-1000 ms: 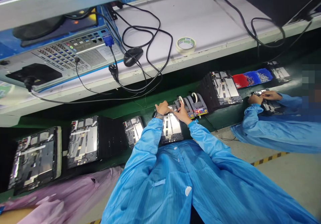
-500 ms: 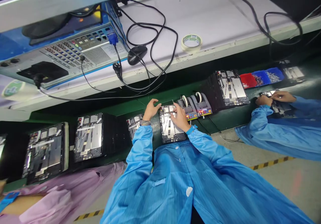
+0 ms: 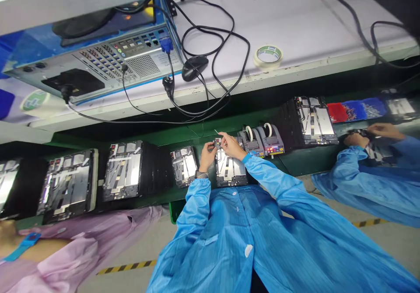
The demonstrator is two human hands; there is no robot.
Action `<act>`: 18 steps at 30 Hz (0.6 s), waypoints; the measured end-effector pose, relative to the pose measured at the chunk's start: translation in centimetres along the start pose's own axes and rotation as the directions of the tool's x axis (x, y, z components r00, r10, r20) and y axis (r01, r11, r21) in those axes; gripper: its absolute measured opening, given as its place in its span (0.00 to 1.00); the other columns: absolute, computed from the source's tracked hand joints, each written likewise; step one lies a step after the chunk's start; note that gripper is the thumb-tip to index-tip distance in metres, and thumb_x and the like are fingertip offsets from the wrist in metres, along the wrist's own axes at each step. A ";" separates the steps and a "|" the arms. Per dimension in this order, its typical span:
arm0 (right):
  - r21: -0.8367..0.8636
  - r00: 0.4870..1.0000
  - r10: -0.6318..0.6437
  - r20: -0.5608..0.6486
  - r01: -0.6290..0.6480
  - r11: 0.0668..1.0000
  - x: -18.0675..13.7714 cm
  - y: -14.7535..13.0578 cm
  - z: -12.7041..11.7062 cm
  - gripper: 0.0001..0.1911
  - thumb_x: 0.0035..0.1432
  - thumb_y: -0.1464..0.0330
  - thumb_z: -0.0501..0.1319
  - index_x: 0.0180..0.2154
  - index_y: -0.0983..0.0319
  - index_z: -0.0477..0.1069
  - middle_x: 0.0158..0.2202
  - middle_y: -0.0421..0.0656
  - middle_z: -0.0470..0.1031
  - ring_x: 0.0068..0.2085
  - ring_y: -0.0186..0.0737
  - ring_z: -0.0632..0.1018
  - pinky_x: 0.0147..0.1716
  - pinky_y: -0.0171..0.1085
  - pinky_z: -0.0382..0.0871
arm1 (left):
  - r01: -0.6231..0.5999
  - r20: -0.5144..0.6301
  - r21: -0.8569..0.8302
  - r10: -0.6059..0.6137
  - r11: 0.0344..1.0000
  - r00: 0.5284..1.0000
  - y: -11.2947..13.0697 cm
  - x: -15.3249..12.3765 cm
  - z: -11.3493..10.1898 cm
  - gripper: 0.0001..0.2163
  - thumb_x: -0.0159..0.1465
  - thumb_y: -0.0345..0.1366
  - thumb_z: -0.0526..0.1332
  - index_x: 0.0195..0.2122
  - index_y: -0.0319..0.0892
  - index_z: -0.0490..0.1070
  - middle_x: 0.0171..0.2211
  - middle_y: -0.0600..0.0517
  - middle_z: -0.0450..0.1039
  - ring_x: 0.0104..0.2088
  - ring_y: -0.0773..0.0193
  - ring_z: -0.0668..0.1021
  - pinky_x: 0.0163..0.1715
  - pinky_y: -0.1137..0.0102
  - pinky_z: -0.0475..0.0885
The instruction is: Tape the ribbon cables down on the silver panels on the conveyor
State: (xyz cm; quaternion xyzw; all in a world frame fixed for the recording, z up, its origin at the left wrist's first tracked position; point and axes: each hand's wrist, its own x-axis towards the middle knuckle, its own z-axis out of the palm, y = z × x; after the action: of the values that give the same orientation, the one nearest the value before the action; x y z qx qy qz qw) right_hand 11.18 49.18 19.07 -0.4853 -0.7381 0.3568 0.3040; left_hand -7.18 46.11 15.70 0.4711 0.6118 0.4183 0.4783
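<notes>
Head view: your right fingertips [image 3: 224,138] pinch a tiny part [image 3: 218,142], too small to identify, light and likely fragile; whether your left fingers [image 3: 211,146] also grip it cannot be told. It sits at the top edge of an open tablet housing [image 3: 230,171], thin sheet metal best held by its rim, on the green bench [image 3: 193,141], beside tape dispensers [image 3: 261,141].

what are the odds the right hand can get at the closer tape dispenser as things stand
Probably yes. The right hand sits almost against the closer tape dispenser, and nothing stands between them. It seems to be pinching a small part above the tablet, though, so it may need to let go first.
</notes>
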 end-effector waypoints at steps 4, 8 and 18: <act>0.010 0.999 -0.041 -0.001 0.041 0.999 0.9 -0.2 0.2 0.34 0.59 0.80 0.58 0.65 0.58 0.64 0.40 0.41 0.74 0.42 0.43 0.72 0.48 0.42 0.64 | 0.022 -0.046 -0.006 -0.023 1.000 0.999 -0.2 -0.3 0.4 0.12 0.64 0.35 0.67 0.48 0.44 0.73 0.50 0.44 0.78 0.51 0.57 0.80 0.55 0.58 0.74; 0.013 0.995 -0.103 0.013 0.103 0.995 1.1 -0.2 0.3 0.36 0.57 0.81 0.58 0.65 0.56 0.64 0.48 0.45 0.73 0.46 0.45 0.72 0.50 0.43 0.65 | 0.043 -0.095 0.008 -0.042 0.999 0.995 0.0 -0.9 1.0 0.11 0.64 0.34 0.67 0.47 0.43 0.73 0.49 0.44 0.78 0.51 0.56 0.80 0.55 0.57 0.74; 0.042 0.997 -0.066 0.043 0.064 0.997 0.9 1.1 0.3 0.30 0.57 0.81 0.60 0.60 0.58 0.70 0.41 0.41 0.75 0.41 0.42 0.72 0.48 0.40 0.64 | -0.011 -0.151 0.065 0.021 0.998 0.988 0.1 -1.7 1.7 0.09 0.67 0.35 0.63 0.48 0.43 0.71 0.50 0.44 0.76 0.48 0.57 0.80 0.53 0.59 0.74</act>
State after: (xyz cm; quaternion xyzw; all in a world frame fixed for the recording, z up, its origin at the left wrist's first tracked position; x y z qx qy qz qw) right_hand 11.12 50.22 18.10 -0.4468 -0.7527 0.3722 0.3087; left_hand -5.31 44.56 15.79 0.4578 0.6558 0.4368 0.4116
